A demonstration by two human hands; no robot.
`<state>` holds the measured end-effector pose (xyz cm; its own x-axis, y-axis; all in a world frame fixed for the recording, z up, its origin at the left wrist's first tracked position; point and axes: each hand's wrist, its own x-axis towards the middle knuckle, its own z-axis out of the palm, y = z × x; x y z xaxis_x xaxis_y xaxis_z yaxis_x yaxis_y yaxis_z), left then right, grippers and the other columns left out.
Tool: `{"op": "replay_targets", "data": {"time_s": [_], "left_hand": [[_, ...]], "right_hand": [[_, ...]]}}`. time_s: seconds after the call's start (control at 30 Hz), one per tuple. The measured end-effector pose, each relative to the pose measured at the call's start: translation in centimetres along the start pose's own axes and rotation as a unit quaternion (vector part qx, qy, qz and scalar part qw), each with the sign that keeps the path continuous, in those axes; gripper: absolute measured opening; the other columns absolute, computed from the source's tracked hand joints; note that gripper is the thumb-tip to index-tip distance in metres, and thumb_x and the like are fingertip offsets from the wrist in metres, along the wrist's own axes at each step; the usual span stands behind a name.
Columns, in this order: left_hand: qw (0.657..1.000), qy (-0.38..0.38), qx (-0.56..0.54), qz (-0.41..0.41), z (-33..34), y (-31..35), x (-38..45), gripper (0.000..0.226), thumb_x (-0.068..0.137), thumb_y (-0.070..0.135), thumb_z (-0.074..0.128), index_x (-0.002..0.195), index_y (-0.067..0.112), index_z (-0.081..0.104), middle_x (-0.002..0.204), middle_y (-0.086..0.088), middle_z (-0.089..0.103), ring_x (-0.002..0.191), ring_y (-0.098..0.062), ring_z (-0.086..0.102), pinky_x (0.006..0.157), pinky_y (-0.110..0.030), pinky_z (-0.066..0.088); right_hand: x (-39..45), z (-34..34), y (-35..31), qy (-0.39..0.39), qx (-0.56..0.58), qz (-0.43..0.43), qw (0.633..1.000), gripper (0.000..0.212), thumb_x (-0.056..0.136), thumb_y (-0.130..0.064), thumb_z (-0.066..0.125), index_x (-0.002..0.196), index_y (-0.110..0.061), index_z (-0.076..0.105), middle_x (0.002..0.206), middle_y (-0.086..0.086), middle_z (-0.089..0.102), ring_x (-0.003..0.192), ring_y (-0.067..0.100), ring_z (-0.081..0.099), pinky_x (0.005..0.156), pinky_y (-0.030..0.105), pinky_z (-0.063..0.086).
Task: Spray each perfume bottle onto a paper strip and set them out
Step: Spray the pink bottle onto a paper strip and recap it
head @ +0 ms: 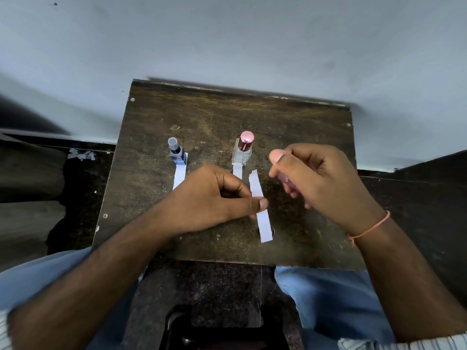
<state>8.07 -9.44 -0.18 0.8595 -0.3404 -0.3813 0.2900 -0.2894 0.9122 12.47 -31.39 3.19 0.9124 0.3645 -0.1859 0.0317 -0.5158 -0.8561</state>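
Step in hand: the third strip is judged to be about to be sprayed; two bottles are already set out on the tabletop [303,137].
Left hand: the left hand [217,198] is curled, and the loose paper strip [260,213] is pinched partway along between thumb and fingers, with its near end over the tabletop.
Right hand: the right hand [321,180] is closed around a small pinkish bottle [286,179], only a sliver of which is seen between the fingers; the thumb is raised above it. Whether a cap is on cannot be told.
Blue bottle: the blue bottle [177,152] is stood upright on the far end of its own strip [180,178], at the left.
Pink-capped bottle: the clear bottle with pink cap [243,151] is stood upright at the middle, its strip [237,173] tucked beneath it.
Small object: something dark and round [272,231] is partly hidden under the near end of the held strip; it cannot be identified.
Doing it well: the nozzle is best turned toward the free far half of the strip, away from the pinching fingers, and the strip is best held steady and slightly lifted so that the tabletop is not wetted.
Risk: the strip could be blown or bent by the spray if gripped loosely; the two set-out strips close by could be misted by drift.
Placement to follow: room is left at the right of the pink-capped bottle for the third pair.
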Motion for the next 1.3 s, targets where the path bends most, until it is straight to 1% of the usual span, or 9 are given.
{"op": "replay_targets", "data": {"time_s": [0.1, 0.27, 0.4, 0.63, 0.77, 0.9, 1.07, 1.2, 1.3], "left_hand": [[1.000, -0.006, 0.012, 0.007, -0.1, -0.2, 0.1, 0.025, 0.086, 0.045, 0.083, 0.078, 0.022, 0.086, 0.068, -0.019, 0.071, 0.057, -0.018, 0.046, 0.057, -0.030, 0.034], [1.000, -0.002, 0.017, 0.003, -0.3, -0.5, 0.2, 0.024, 0.087, 0.042, 0.084, 0.079, 0.019, 0.086, 0.066, -0.009, 0.073, 0.056, -0.011, 0.050, 0.054, -0.025, 0.038], [1.000, -0.005, 0.019, 0.010, -0.3, -0.6, 0.2, 0.028, 0.086, 0.046, 0.082, 0.082, 0.019, 0.086, 0.077, -0.018, 0.077, 0.060, -0.029, 0.055, 0.061, -0.033, 0.042], [1.000, 0.005, 0.021, 0.019, -0.3, -0.9, 0.3, 0.031, 0.084, 0.050, 0.081, 0.082, 0.020, 0.086, 0.076, -0.016, 0.077, 0.063, -0.022, 0.057, 0.061, -0.034, 0.044], [0.998, 0.002, 0.048, 0.027, -0.3, -1.1, 0.3, 0.028, 0.087, 0.048, 0.082, 0.084, 0.020, 0.086, 0.075, -0.012, 0.078, 0.065, -0.040, 0.062, 0.057, -0.042, 0.048], [0.997, 0.007, 0.063, 0.037, -0.3, -1.4, 0.4, 0.025, 0.088, 0.045, 0.083, 0.082, 0.021, 0.085, 0.068, -0.004, 0.075, 0.056, -0.015, 0.053, 0.054, -0.033, 0.041], [0.993, 0.009, 0.104, 0.045, -0.3, -1.5, 0.2, 0.023, 0.090, 0.046, 0.082, 0.086, 0.024, 0.086, 0.074, 0.001, 0.079, 0.062, -0.024, 0.069, 0.057, -0.040, 0.057], [0.989, 0.011, 0.135, 0.058, -0.3, -1.7, 0.2, 0.023, 0.092, 0.048, 0.081, 0.086, 0.027, 0.085, 0.073, 0.003, 0.079, 0.063, -0.029, 0.069, 0.057, -0.046, 0.055], [0.987, 0.013, 0.149, 0.065, -0.2, -1.6, 0.1, 0.022, 0.091, 0.049, 0.080, 0.087, 0.028, 0.085, 0.068, 0.002, 0.076, 0.056, -0.028, 0.063, 0.051, -0.043, 0.051]], "right_hand": [[-0.1, 0.2, 0.1, 0.015, -0.004, -0.024, 1.000, 0.041, 0.094, -0.055, 0.062, 0.086, -0.017, 0.075, 0.070, 0.010, 0.065, 0.068, 0.033, 0.063, 0.065, 0.048, 0.056], [-0.1, 0.2, -0.1, 0.016, -0.011, -0.027, 0.999, 0.027, 0.090, -0.047, 0.062, 0.088, -0.024, 0.076, 0.067, 0.008, 0.064, 0.064, 0.029, 0.062, 0.066, 0.047, 0.055], [-0.1, 0.0, -0.2, 0.004, -0.009, -0.023, 1.000, 0.031, 0.092, -0.050, 0.062, 0.088, -0.023, 0.077, 0.067, 0.007, 0.064, 0.064, 0.030, 0.061, 0.064, 0.048, 0.055], [0.0, -0.3, 0.0, -0.014, -0.027, -0.006, 1.000, 0.038, 0.093, -0.057, 0.061, 0.089, -0.023, 0.078, 0.066, 0.002, 0.065, 0.065, 0.027, 0.064, 0.064, 0.050, 0.058], [-0.1, -0.4, 0.0, -0.034, -0.026, 0.008, 0.999, 0.033, 0.089, -0.052, 0.058, 0.090, -0.026, 0.079, 0.062, -0.002, 0.062, 0.065, 0.026, 0.064, 0.065, 0.047, 0.057], [-0.1, -0.5, 0.0, -0.044, -0.009, 0.025, 0.999, 0.043, 0.090, -0.059, 0.057, 0.092, -0.023, 0.079, 0.060, -0.004, 0.059, 0.059, 0.019, 0.062, 0.064, 0.046, 0.057], [-0.1, -0.5, 0.1, -0.044, -0.029, 0.033, 0.998, 0.051, 0.090, -0.063, 0.055, 0.091, -0.018, 0.079, 0.062, 0.001, 0.060, 0.067, 0.032, 0.065, 0.068, 0.054, 0.058], [-0.1, -0.4, 0.1, -0.069, -0.029, 0.051, 0.996, 0.047, 0.089, -0.058, 0.055, 0.092, -0.018, 0.079, 0.058, -0.002, 0.061, 0.060, 0.023, 0.064, 0.066, 0.050, 0.058], [0.1, -0.6, 0.2, -0.086, 0.008, 0.077, 0.993, 0.055, 0.095, -0.065, 0.061, 0.091, -0.013, 0.078, 0.051, -0.007, 0.057, 0.056, 0.020, 0.059, 0.053, 0.031, 0.048]]}}
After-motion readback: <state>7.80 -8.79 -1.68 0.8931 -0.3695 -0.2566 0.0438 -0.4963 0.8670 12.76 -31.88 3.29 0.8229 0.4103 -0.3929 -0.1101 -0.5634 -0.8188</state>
